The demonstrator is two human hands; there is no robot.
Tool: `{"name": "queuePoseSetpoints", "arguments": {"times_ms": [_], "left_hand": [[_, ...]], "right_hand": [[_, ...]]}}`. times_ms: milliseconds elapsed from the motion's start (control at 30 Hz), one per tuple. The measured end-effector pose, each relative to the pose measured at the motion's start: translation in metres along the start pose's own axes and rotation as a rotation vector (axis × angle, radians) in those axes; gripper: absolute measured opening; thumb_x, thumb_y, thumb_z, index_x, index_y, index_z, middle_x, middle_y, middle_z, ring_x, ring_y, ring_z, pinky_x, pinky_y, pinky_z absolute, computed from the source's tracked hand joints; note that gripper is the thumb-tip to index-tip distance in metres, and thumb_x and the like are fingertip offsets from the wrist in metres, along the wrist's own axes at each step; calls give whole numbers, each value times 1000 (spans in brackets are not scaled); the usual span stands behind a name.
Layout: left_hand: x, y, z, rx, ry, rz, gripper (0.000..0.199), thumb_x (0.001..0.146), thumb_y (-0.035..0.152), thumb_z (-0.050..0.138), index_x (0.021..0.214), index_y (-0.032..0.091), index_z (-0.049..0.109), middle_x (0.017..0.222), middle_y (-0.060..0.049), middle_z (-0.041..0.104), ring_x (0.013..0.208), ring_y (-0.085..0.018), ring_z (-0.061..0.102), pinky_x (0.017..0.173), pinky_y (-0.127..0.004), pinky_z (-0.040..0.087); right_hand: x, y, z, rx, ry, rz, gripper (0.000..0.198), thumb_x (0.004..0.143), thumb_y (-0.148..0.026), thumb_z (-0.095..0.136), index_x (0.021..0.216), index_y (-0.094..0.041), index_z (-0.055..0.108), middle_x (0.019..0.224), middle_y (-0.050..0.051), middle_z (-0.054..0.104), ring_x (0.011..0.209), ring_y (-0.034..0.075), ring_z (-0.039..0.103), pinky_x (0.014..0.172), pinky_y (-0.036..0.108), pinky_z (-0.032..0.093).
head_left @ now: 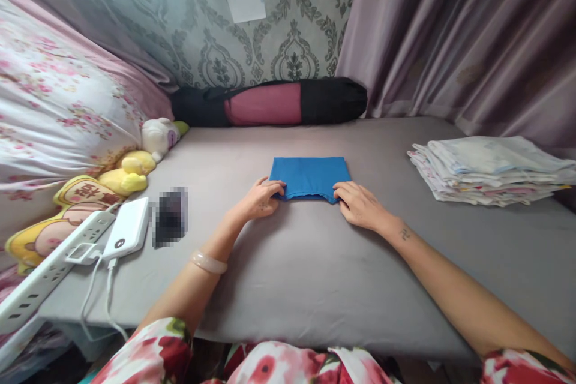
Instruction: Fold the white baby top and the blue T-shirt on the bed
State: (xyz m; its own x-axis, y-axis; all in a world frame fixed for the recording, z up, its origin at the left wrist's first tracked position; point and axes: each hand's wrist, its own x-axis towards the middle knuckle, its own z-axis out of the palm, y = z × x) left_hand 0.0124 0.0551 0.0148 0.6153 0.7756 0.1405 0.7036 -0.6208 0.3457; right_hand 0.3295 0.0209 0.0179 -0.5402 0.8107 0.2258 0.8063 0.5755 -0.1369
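A folded blue cloth (310, 177), roughly rectangular, lies flat on the grey-covered surface in front of me. Its near edge is a little wavy and lifts slightly toward the right corner. My left hand (263, 199) is closed on the near left corner, fingers over the fabric and the thumb side hidden. At the near right corner, my right hand (360, 204) pinches the edge with bent fingers. A pale bangle (209, 262) circles my left forearm.
On the right sits a stack of folded white cloths (490, 171). A black and pink rolled bag (265, 103) lies along the wall. To the left are plush toys (130, 171), a white power bank (128, 228), a power strip (54, 270) with cables, and a blurred dark object (170, 216).
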Motion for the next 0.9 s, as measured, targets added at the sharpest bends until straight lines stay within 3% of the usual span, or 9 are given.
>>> {"name": "queuePoseSetpoints", "arguments": {"times_ms": [100, 200, 333, 467, 633, 900], "left_hand": [[11, 8, -5, -10, 9, -48, 14, 83, 23, 50, 87, 23, 63, 114, -4, 70, 111, -20, 62, 113, -42, 30], [39, 17, -1, 31, 107, -154, 25, 94, 33, 42, 89, 21, 64, 97, -6, 72, 96, -20, 66, 102, -38, 42], [77, 31, 19, 143, 232, -231, 29, 96, 27, 40, 117, 19, 58, 131, -10, 62, 125, -23, 53, 112, -44, 33], [92, 40, 41, 259, 105, -275, 46, 99, 32, 31, 139, 14, 46, 152, -12, 41, 145, -27, 29, 119, -50, 20], [87, 40, 58, 338, 26, -280, 57, 101, 36, 18, 148, 9, 37, 157, -14, 32, 147, -28, 24, 120, -49, 16], [89, 40, 57, 352, -28, -305, 55, 101, 36, 20, 148, 11, 36, 157, -13, 32, 146, -28, 26, 118, -50, 20]], "right_hand": [[12, -6, -7, -49, -49, 64, 17, 89, -20, 48, 86, -20, 64, 97, 8, 69, 95, 23, 60, 88, 34, 39], [40, -9, -5, -54, -41, 171, 31, 97, -32, 40, 85, -20, 66, 92, 9, 70, 92, 23, 61, 88, 35, 39], [81, -10, 15, -20, 41, 287, 36, 98, -27, 35, 119, -15, 62, 123, 13, 65, 116, 24, 56, 99, 36, 38], [96, -15, 37, -35, -41, 346, 53, 97, -27, 30, 145, -6, 41, 156, 15, 33, 145, 27, 25, 117, 46, 20], [91, -19, 48, -36, -125, 366, 59, 96, -29, 27, 150, -6, 32, 160, 13, 23, 148, 26, 17, 120, 48, 13], [94, -18, 47, -43, -183, 387, 60, 96, -31, 26, 151, -7, 32, 160, 13, 25, 148, 27, 18, 119, 50, 14]]}}
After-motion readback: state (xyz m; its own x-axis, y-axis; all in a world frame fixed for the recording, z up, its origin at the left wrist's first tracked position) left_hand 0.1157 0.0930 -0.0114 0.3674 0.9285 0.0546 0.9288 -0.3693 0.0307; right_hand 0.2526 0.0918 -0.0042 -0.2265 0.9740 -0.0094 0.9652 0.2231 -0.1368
